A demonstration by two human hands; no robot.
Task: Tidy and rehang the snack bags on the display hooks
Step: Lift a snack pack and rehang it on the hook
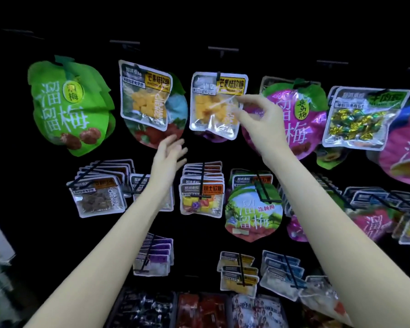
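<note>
Dark display wall, rows of hooks. Mango bag (217, 105) hangs on a top-row hook (219, 75); right hand (258, 117) pinches its right edge, probably to square it. Left hand (169, 153) below, fingers apart, empty, likely standing by.

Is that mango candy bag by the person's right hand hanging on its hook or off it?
On: the mango bag hangs from a hook through its top edge; the right hand touches its side.
</note>
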